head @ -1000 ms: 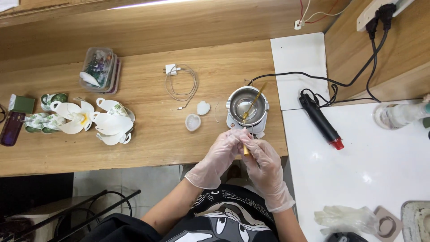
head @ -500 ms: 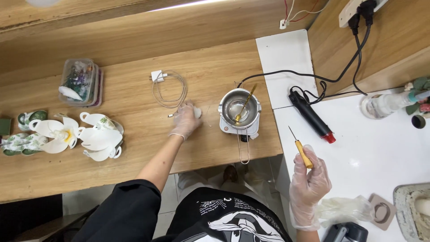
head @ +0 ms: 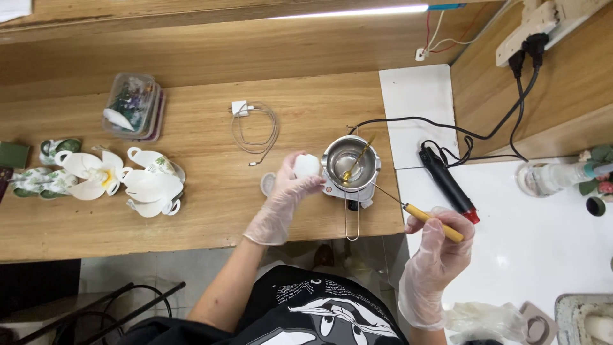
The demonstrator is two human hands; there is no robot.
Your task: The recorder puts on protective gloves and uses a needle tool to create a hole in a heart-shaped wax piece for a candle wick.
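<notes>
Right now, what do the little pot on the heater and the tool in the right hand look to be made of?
The small pot looks like polished metal, likely stainless steel: silvery, with bright reflections inside. The tool in the gloved right hand has a thin shaft, probably metal, and a matte yellow-orange handle, wood or plastic; I cannot tell which.

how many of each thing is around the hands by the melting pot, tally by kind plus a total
Metal melting pot: 1
Small white round pieces: 2, one held in the left hand at, one on the table at
Yellow-handled pointed tool, in the right hand: 1
Black pen-shaped tool with red tip: 1
White charging cable: 1
Total: 6
</notes>
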